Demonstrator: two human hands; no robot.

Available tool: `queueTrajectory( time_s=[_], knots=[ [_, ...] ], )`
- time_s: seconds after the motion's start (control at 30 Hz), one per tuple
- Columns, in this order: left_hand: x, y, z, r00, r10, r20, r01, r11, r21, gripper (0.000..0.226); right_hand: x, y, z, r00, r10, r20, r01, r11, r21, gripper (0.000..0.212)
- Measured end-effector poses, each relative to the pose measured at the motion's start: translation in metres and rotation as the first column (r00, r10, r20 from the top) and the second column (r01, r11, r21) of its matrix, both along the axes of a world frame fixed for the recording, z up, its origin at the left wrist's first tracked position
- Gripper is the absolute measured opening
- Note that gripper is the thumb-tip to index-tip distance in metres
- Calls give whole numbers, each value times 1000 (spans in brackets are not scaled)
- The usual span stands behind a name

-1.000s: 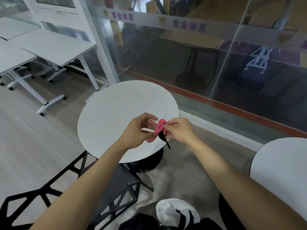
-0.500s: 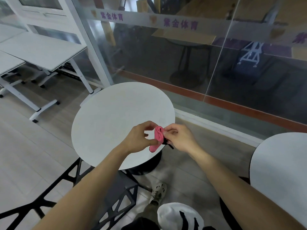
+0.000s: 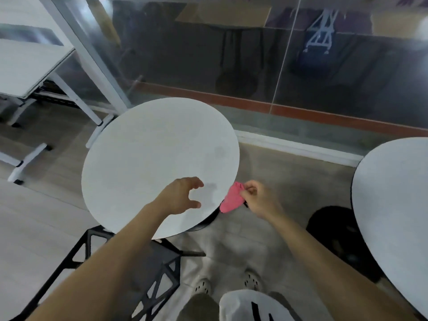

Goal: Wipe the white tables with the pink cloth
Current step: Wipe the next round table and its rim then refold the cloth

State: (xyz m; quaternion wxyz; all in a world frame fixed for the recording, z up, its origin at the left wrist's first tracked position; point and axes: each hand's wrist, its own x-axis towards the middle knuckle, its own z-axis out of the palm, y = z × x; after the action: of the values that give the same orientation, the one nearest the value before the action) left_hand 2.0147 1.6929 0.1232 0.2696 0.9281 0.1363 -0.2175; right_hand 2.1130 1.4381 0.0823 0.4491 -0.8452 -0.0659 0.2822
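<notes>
While the frame is soft with blur, the main relations read clearly enough.

Head view. We note the pink cloth (image 3: 231, 200) held off the right edge of the round white table (image 3: 148, 158), level with its rim. It hangs bunched and narrow, upper end near the fingertips and lower end drooping toward the table's dark base. The right hand (image 3: 260, 201) holds it in a pinch: thumb and curled fingers (image 3: 249, 189) close on the cloth's upper right side, and most of the fabric lies left of and below them. We cannot tell whether the cloth touches the table edge or merely overlaps it in the picture.

The left hand (image 3: 180, 197) sits above the near right part of the tabletop, fingers (image 3: 196, 183) loosely bent and spread, thumb apart, grasping nothing. It is near the cloth but clear of it.

Surroundings: a second white table (image 3: 393, 195) at the right, a black lattice chair (image 3: 159, 262) under the left forearm, a rectangular table (image 3: 27, 66) at far left, and a glass wall (image 3: 324, 66) behind.
</notes>
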Motion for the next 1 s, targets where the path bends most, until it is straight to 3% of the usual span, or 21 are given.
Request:
queueTrajectory(
  time_s=[0.1, 0.17, 0.27, 0.33, 0.5, 0.63, 0.73, 0.8, 0.93, 1.0],
  knots=[
    [-8, 21, -32, 971, -146, -191, 185, 961, 204, 86, -26, -1, -36, 998, -68, 8, 68, 996, -60, 18],
    [-10, 32, -60, 928, -232, -293, 320, 898, 303, 111, -43, 2, -59, 988, -156, 24, 157, 986, -62, 10],
    [-6, 45, -97, 886, -311, -345, 445, 783, 435, 147, -67, 16, -89, 956, -282, 76, 286, 957, -49, 9],
    [-4, 49, -115, 883, -331, -332, 462, 736, 495, 158, -85, 37, -106, 945, -296, 140, 305, 952, -42, 11],
    [-9, 52, -143, 866, -388, -316, 498, 735, 461, 151, -146, 106, -153, 957, -215, 195, 212, 977, 37, 11],
    [-11, 51, -148, 874, -390, -289, 484, 757, 439, 153, -153, 124, -164, 834, -498, 238, 466, 866, 180, 24],
    [-9, 48, -146, 875, -396, -279, 484, 752, 447, 154, -137, 123, -163, 765, -610, 208, 576, 792, 204, 55],
    [-8, 49, -145, 879, -389, -277, 476, 761, 441, 154, -130, 116, -163, 788, -588, 183, 557, 807, 193, 70],
    [-10, 50, -145, 879, -395, -267, 476, 759, 445, 155, -134, 104, -170, 850, -494, 183, 468, 868, 169, 48],
    [-11, 49, -145, 878, -404, -257, 478, 752, 453, 155, -138, 97, -172, 907, -387, 168, 365, 919, 148, 60]
  ],
)
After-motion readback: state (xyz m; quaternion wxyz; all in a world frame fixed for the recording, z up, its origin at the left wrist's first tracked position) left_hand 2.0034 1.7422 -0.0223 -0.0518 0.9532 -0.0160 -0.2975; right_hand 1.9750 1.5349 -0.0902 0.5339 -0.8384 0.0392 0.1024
